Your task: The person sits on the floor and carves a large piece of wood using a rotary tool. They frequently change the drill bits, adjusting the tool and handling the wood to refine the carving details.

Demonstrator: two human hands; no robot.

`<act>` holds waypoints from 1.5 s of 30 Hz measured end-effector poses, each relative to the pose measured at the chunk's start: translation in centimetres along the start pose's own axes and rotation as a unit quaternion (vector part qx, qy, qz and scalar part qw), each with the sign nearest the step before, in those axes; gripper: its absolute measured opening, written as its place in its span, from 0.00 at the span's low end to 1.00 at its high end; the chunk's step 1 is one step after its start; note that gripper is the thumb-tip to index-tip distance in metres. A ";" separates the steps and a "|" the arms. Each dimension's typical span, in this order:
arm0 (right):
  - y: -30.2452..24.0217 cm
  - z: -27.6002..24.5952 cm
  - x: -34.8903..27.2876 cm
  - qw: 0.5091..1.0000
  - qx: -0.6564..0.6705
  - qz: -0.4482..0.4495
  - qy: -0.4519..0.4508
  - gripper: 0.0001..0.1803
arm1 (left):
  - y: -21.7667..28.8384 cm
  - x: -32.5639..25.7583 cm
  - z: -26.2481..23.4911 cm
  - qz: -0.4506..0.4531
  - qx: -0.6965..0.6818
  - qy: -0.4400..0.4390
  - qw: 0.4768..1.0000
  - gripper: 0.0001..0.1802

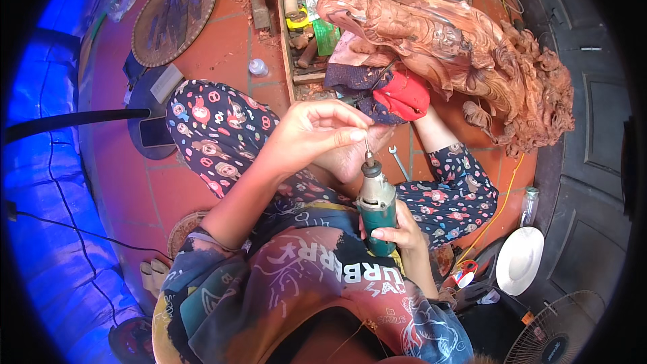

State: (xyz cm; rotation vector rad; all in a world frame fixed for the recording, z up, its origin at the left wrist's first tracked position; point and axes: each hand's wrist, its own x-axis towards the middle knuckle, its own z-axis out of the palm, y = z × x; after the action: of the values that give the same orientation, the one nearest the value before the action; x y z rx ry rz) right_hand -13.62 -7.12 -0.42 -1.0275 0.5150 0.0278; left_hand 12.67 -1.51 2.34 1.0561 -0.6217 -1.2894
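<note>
My right hand (402, 230) is wrapped round the green body of a rotary tool (379, 203), which stands with its grey nose pointing up and away from me. My left hand (317, 129) pinches the tip of the thin metal bit (368, 146) in the tool's collet, thumb against forefinger. Beyond my hands a large reddish carved wood sculpture (445, 44) lies at an angle, its near end over a dark and red cloth (401, 96) by my legs. A small open-ended wrench (399, 162) rests on the tiles right of my foot.
A round woven tray (138, 46) of carving tools lies far left. A wooden box (288, 81) with tapes and odds and ends stands ahead, beside a small bottle (258, 67). On the right are a yellow cord (500, 209), a white round lid-like disc (519, 261) and a fan (559, 330).
</note>
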 end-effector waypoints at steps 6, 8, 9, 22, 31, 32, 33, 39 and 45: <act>0.4 -0.1 0.0 1.000 -0.016 0.000 0.004 0.29 | -0.1 -0.3 0.8 -0.010 0.053 0.029 0.998 0.03; 0.5 0.2 0.0 1.000 0.015 0.003 0.002 0.30 | -0.7 -0.4 0.5 -0.018 0.060 0.015 0.998 0.07; 0.3 0.4 0.1 1.000 0.028 0.006 0.012 0.31 | -0.9 -0.3 0.4 -0.022 0.063 0.007 0.998 0.09; 1.9 1.6 1.8 0.724 0.599 0.012 -0.343 0.37 | -5.2 0.1 4.6 -0.058 -0.207 -0.261 0.941 0.36; 1.9 2.0 1.1 0.763 0.586 0.015 -0.273 0.35 | -5.7 0.5 4.8 -0.111 -0.242 -0.207 0.941 0.32; 1.1 2.1 0.7 0.812 0.542 0.021 -0.215 0.35 | -5.4 0.3 4.7 -0.128 -0.225 -0.198 0.946 0.33; 0.6 1.7 0.6 0.871 0.461 0.011 -0.170 0.36 | -5.3 0.3 4.7 -0.128 -0.213 -0.195 0.949 0.33; -1.1 1.3 0.8 0.979 0.176 -0.078 0.064 0.31 | -5.5 0.0 5.1 -0.080 -0.146 -0.157 0.973 0.36; -3.6 3.3 2.7 0.900 -0.267 -0.169 0.299 0.31 | -4.6 1.8 5.7 -0.052 0.029 -0.100 0.993 0.32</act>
State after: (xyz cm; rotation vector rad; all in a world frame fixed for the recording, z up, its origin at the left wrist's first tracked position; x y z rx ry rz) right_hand -8.95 -6.91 2.74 -1.6690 0.9076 -0.4976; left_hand 6.01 -4.58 0.38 1.0258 -0.7666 -1.4885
